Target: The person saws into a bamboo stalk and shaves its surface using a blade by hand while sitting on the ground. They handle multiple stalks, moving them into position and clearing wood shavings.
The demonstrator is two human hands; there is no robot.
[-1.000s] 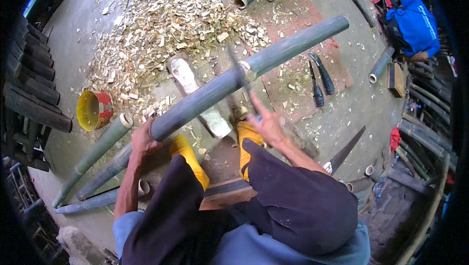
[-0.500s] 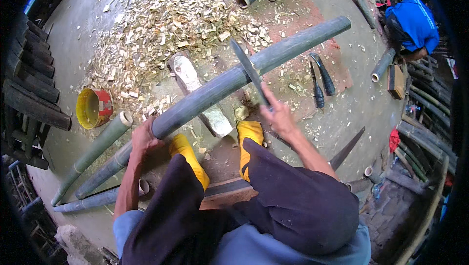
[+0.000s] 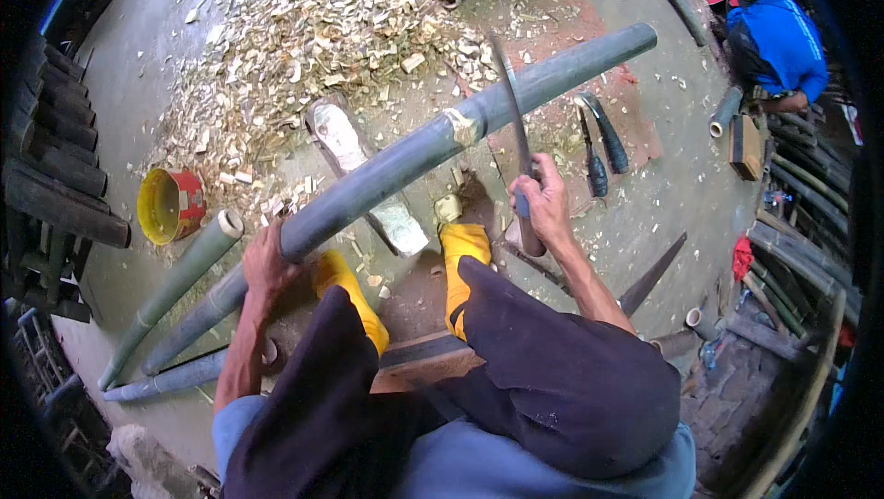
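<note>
A long dark grey-green bamboo pole [image 3: 382, 181] slants from lower left to upper right before me. My left hand [image 3: 267, 260] is closed around its lower part. A pale, freshly cut patch [image 3: 462, 128] shows on the pole's node. My right hand [image 3: 545, 200] grips the handle of a machete [image 3: 516, 94]. Its blade points away from me and crosses over the pole, right of the pale patch; whether it touches the pole I cannot tell. Beneath the pole lies a wooden block [image 3: 398, 226] with a pale, worn top, just beyond my feet in yellow boots [image 3: 465, 250].
Wood chips [image 3: 304, 57] are heaped beyond the pole. A yellow-and-red bucket [image 3: 172, 206] and a green bamboo pole [image 3: 175, 292] are at left. Two dark-handled curved knives [image 3: 603, 145] and a saw blade [image 3: 654, 275] lie at right. A person in blue [image 3: 783, 43] crouches far right.
My right hand has moved slightly right and up with the machete, uncovering the pale cut patch. The blade now stands more upright and farther right. My left hand keeps its hold.
</note>
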